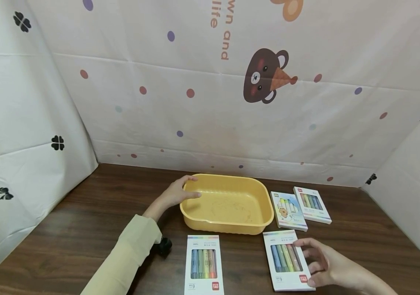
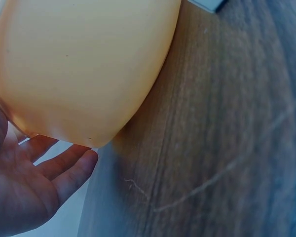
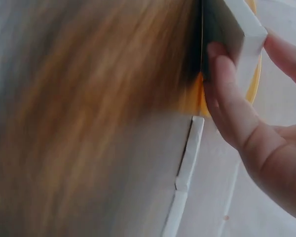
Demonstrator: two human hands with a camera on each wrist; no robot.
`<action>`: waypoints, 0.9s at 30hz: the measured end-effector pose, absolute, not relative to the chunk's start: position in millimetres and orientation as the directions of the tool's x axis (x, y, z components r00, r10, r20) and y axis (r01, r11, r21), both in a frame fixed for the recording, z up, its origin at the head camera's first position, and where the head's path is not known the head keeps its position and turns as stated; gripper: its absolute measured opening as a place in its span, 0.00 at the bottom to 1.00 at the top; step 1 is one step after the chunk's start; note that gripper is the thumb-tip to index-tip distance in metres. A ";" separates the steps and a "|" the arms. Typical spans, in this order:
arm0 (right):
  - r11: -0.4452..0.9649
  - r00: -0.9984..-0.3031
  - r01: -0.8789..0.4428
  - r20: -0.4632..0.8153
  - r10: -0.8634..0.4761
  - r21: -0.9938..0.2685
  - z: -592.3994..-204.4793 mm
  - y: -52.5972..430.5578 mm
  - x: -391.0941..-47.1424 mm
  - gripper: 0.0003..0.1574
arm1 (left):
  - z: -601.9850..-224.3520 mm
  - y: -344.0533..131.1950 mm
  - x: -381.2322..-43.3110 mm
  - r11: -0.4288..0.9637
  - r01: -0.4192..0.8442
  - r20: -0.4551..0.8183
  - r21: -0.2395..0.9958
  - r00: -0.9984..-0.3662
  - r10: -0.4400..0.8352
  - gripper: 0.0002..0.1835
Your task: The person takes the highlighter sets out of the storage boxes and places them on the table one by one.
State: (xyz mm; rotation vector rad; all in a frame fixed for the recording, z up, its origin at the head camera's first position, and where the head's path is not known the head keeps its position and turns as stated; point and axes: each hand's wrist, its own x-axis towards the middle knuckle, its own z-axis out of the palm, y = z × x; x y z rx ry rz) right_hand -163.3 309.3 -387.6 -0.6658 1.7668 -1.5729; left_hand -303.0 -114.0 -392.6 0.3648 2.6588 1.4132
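My left hand [image 1: 176,191] grips the left end of a yellow plastic basin [image 1: 228,228], thumb over the inside and fingers around the outer wall. In the left wrist view, the fingers [image 2: 71,170] curl at the basin's underside edge. My right hand [image 1: 322,262] holds a white box of crayons [image 1: 274,241] by its right edge, just in front of the basin's right corner. Its window shows blue, green, yellow and reddish sticks. In the right wrist view, this box [image 3: 249,49] stands between thumb and fingers, its lower face lifted off the table.
Another crayon box [image 1: 204,243] lies in front of the basin. Right of the basin lie a box with a bear picture [image 1: 287,219] and a further crayon box [image 1: 316,215], side by side. A patterned white cloth [image 1: 210,119] hangs behind the dark wooden table [image 1: 66,233].
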 end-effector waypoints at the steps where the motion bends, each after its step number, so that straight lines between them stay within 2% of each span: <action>1: 0.156 -0.644 0.034 -0.141 -0.752 -0.987 -387.2 309.8 -163.1 0.39 | -392.9 -114.0 -303.1 0.540 0.159 0.016 0.826 -0.966 0.260 0.31; 8: 0.263 -0.695 -0.007 -0.184 -0.695 -0.965 -385.4 315.2 -163.6 0.42 | -393.4 -113.8 -303.3 0.543 0.164 0.022 0.824 -0.966 0.258 0.32; 13: 0.288 -0.721 -0.036 -0.174 -0.670 -0.957 -382.9 320.3 -164.6 0.41 | -393.9 -114.3 -304.4 0.549 0.183 0.038 0.815 -0.963 0.265 0.33; 22: 0.268 -0.701 -0.142 -0.095 -0.707 -0.953 -381.9 323.0 -166.4 0.43 | -394.6 -114.7 -304.8 0.547 0.182 0.036 0.817 -0.963 0.267 0.32; 27: 0.251 -0.696 -0.157 -0.074 -0.715 -0.955 -383.1 323.4 -166.5 0.43 | -395.2 -114.1 -304.1 0.546 0.175 0.031 0.819 -0.964 0.263 0.32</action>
